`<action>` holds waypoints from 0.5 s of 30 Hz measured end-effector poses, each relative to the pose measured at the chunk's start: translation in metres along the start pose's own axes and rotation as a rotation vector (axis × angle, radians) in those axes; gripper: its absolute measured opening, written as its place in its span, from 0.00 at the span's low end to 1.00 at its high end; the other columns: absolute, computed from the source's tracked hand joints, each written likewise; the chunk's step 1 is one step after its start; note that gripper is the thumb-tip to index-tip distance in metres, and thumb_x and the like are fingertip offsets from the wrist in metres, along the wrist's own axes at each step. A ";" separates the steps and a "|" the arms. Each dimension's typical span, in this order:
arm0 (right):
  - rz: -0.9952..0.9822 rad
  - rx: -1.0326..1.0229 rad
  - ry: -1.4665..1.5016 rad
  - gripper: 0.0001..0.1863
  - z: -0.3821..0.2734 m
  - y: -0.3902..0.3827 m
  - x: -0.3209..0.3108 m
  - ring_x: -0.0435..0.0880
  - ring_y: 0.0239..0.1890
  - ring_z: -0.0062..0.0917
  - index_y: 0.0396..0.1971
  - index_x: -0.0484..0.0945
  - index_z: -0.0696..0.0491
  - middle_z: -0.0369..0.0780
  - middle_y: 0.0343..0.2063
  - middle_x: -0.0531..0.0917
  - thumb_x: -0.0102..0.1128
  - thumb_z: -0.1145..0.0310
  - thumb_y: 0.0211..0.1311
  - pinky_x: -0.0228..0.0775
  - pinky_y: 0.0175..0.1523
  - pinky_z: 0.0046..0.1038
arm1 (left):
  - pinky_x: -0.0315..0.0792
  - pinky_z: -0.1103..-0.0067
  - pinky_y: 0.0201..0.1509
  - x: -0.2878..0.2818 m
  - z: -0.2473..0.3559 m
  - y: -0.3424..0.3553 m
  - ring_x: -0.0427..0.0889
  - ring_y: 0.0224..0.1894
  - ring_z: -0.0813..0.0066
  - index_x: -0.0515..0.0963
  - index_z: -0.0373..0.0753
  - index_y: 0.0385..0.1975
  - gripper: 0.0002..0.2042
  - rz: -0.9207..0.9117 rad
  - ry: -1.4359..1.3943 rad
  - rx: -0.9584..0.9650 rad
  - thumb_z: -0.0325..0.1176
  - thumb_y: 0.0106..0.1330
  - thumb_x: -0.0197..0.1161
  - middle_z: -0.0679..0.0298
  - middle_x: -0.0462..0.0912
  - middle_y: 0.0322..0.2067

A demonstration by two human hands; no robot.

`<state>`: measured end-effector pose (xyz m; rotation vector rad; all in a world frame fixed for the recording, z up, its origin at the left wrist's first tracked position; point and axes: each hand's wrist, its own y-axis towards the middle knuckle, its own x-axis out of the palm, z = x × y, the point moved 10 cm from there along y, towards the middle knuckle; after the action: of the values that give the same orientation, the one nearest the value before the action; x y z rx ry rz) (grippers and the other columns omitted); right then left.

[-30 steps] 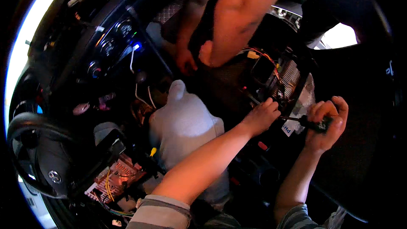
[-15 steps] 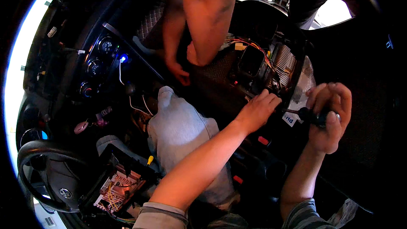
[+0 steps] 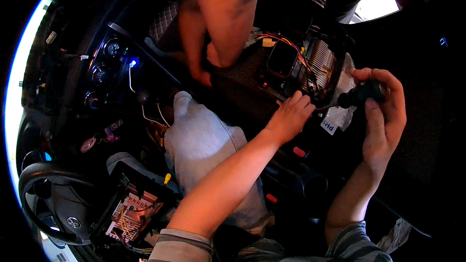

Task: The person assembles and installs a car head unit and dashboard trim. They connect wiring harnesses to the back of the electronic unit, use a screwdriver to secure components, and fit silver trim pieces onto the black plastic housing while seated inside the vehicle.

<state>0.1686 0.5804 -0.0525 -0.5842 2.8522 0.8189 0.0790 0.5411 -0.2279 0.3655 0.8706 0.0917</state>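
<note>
My right hand (image 3: pixel 386 116) holds a screwdriver by its thick dark handle (image 3: pixel 365 94), thumb on one side and fingers round the other. The thin shaft runs left toward my left hand, and its tip is hidden in the dark there. My left hand (image 3: pixel 292 115) is closed at the near edge of a dark electronic unit, fingers bent together; whatever they pinch is hidden. The unit carries a finned metal heat sink (image 3: pixel 321 63) and a bundle of coloured wires (image 3: pixel 293 46). A clear plastic bag (image 3: pixel 345 90) with a white label lies beside it.
Another person's forearm (image 3: pixel 228 24) reaches in from the far side. My jeans-clad leg (image 3: pixel 204 140) crosses the middle. At left are a steering wheel (image 3: pixel 29 191), an opened unit with a circuit board (image 3: pixel 131 213), and a dashboard with round knobs (image 3: pixel 101 73) and a lit white cable (image 3: pixel 131 77).
My right hand has moved away from me with the screwdriver, its fingers less curled round the handle. My left hand stays at the unit's edge. The whole view has shifted slightly.
</note>
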 end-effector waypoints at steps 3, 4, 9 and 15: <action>-0.008 -0.085 -0.225 0.20 -0.005 -0.002 -0.003 0.76 0.46 0.24 0.52 0.69 0.61 0.43 0.41 0.78 0.57 0.75 0.59 0.66 0.53 0.25 | 0.71 0.69 0.47 0.005 -0.001 -0.002 0.70 0.45 0.57 0.73 0.37 0.38 0.14 -0.041 0.076 0.025 0.23 0.49 0.61 0.59 0.70 0.35; 0.001 -0.108 -0.365 0.20 -0.005 -0.003 -0.004 0.76 0.47 0.25 0.52 0.68 0.61 0.43 0.41 0.78 0.56 0.75 0.60 0.67 0.53 0.25 | 0.71 0.69 0.47 0.005 -0.002 -0.002 0.70 0.45 0.58 0.73 0.37 0.38 0.13 -0.011 0.119 0.033 0.24 0.50 0.60 0.60 0.70 0.35; 0.143 -0.065 -0.237 0.21 0.013 -0.008 -0.019 0.77 0.49 0.31 0.54 0.67 0.63 0.46 0.46 0.77 0.52 0.68 0.65 0.66 0.56 0.33 | 0.72 0.71 0.47 0.001 -0.002 0.002 0.70 0.45 0.60 0.74 0.39 0.35 0.09 -0.002 0.178 0.044 0.26 0.53 0.56 0.61 0.71 0.35; 0.144 -0.138 0.298 0.19 0.015 -0.002 -0.010 0.78 0.48 0.29 0.55 0.67 0.62 0.46 0.44 0.78 0.50 0.69 0.67 0.68 0.55 0.30 | 0.72 0.72 0.46 0.003 0.001 -0.001 0.71 0.45 0.62 0.73 0.39 0.30 0.08 0.008 0.145 0.108 0.28 0.50 0.60 0.61 0.72 0.36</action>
<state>0.1785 0.5905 -0.0644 -0.5648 3.1567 1.0398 0.0814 0.5406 -0.2302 0.4676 1.0202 0.0790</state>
